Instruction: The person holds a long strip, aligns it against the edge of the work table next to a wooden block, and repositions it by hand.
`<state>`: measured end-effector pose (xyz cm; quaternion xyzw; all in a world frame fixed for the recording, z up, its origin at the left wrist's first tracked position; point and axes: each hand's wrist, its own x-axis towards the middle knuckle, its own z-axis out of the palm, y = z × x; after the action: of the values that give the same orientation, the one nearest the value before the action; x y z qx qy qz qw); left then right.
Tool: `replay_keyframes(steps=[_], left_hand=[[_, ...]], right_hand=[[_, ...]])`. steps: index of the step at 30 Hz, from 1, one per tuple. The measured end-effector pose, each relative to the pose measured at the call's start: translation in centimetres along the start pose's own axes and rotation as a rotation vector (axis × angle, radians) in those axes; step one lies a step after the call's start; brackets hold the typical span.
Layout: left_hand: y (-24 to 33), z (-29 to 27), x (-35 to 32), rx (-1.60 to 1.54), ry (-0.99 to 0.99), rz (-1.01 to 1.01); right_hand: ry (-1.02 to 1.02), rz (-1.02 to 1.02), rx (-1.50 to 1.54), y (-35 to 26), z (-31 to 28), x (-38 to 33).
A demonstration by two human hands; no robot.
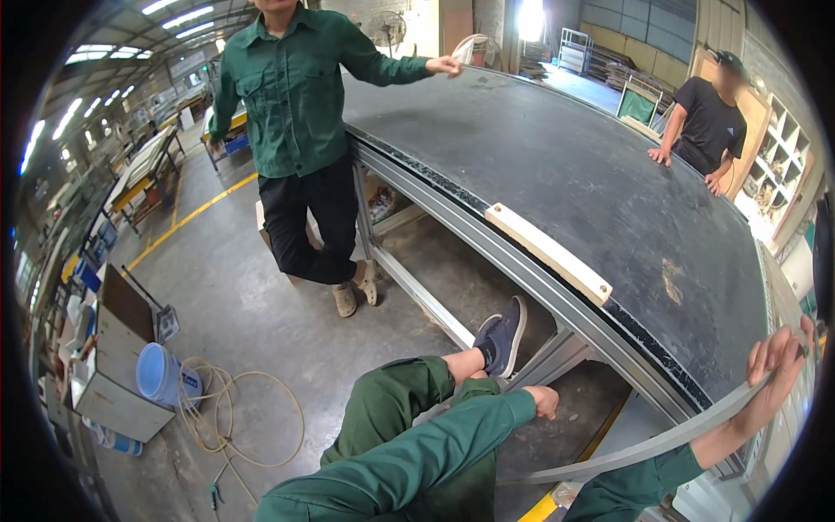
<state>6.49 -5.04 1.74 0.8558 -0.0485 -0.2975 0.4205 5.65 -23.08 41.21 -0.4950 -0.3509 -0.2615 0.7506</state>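
My left hand point(544, 402) hangs past my bent leg, its fingers curled in and nothing showing in them. At the lower right, my right hand point(764, 387) is closed round a long grey strip point(644, 458), which looks curved and runs back toward my lap. Beside it stands a large table with a dark, scuffed top point(557, 165) and a metal frame point(435, 211). A pale wooden bar point(550, 252) with a hole near each end lies along the table's near edge, apart from both hands.
A person in a green shirt point(296, 96) leans at the table's left end, one hand on it. Another person in black point(709, 126) rests both hands on the far right edge. A blue bucket point(158, 374) and coiled hose point(230, 409) are on the floor at left.
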Motion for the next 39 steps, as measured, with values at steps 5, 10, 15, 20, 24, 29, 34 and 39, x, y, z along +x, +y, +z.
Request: replay_keyframes(steps=[5, 10, 15, 20, 24, 29, 34, 39], left_hand=[[-0.6, 0.0, 0.2, 0.020, -0.044, -0.014], [-0.5, 0.1, 0.8, 0.042, -0.065, -0.005], [-0.8, 0.2, 0.7, 0.019, -0.048, 0.004], [-1.2, 0.1, 0.6, 0.002, -0.038, 0.014], [-0.3, 0.1, 0.7, 0.013, -0.043, 0.014], [-1.0, 0.1, 0.0, 0.036, -0.037, -0.020], [-0.5, 0.1, -0.2, 0.081, -0.037, 0.031], [-0.7, 0.6, -0.2, 0.117, -0.020, 0.022]], right_hand=[[0.028, 0.042, -0.011, 0.2, 1.1, -0.5], [-0.074, 0.171, 0.194, 2.6, 0.2, -4.5], [-0.001, 0.264, 0.169, 4.1, -1.0, -8.7], [0.042, 0.346, 0.098, 4.0, -0.1, -12.4], [-0.017, 0.419, 0.126, 5.7, -1.4, -16.4], [0.042, 0.807, -0.015, 10.4, -2.5, -26.4], [-0.061, 1.045, -0.169, 15.0, -6.3, -39.3], [-0.087, 1.169, -0.135, 16.9, -8.1, -46.5]])
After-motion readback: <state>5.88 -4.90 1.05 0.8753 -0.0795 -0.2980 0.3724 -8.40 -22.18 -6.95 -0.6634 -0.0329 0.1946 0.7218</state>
